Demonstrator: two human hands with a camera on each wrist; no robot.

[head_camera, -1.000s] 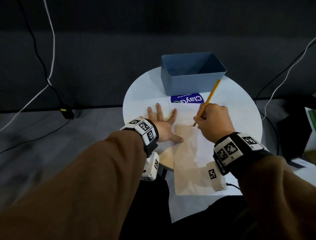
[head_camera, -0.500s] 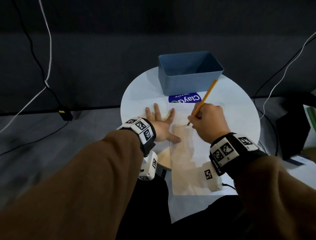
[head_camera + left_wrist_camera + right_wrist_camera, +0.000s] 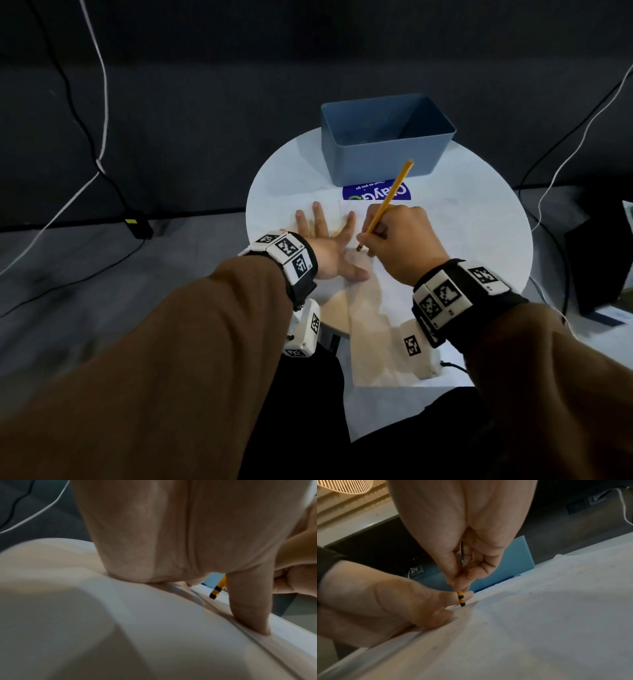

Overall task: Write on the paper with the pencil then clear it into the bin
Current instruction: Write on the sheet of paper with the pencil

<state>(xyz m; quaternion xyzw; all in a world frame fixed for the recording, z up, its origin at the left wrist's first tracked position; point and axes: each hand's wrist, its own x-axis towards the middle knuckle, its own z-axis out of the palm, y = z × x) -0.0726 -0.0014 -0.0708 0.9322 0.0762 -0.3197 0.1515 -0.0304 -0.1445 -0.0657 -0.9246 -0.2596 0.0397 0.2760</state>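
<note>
**Pencil down on the near-left corner of the sheet, left hand pinning it flat**

Now, widest first: the round white table [image 3: 479, 240] carries everything, and the paper [image 3: 404, 298] runs from mid-table toward the person, its near end hanging past the table's rim. That overhang has nothing under it, so my read is to keep the writing on the supported part, up where the tip is now. At the far edge stands the blue bin [image 3: 383, 150], open top and nothing showing inside, with a blue label [image 3: 376, 192] lying between bin and paper.

Next the left hand [image 3: 325, 246], flat, fingers spread and straight, thumb pressing the sheet's left border (the left wrist view shows it planted right on the edge line). That bracing looks worth keeping firm, since a stroke dragged leftward could buckle the sheet against the thumb.

Then the right hand [image 3: 400, 243], fingers curled round the pencil [image 3: 387, 202] low on the shaft, dark tip touching the paper just beside the left thumb. Little room remains on that side, so strokes probably want to travel right, where the sheet lies bare. For the clearing step the route to the bin is short, with only the label between.
</note>
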